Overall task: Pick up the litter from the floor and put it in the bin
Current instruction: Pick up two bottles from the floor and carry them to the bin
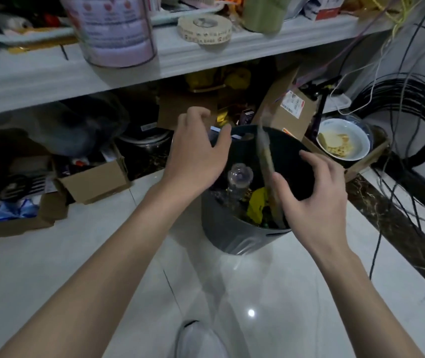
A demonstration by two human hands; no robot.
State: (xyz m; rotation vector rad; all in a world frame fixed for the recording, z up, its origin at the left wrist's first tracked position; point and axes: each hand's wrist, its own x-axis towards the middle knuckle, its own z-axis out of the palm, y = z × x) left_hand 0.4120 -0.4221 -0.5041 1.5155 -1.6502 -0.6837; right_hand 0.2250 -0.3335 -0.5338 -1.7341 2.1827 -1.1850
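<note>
Cardboard strip (265,156) between loose-fingered hands (196,156) (312,200)

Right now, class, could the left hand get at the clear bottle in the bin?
Probably yes: the left hand hovers empty above the bin, the bottle sits uncovered close below it, and the cardboard stands further right.

Bare forearms (108,254), left hand (196,156), right hand (315,200), possibly a white shoe (201,341) below, blurred.

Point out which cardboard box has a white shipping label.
The tilted cardboard box behind the bin, under the shelf; the open box at left shows plain brown sides.
</note>
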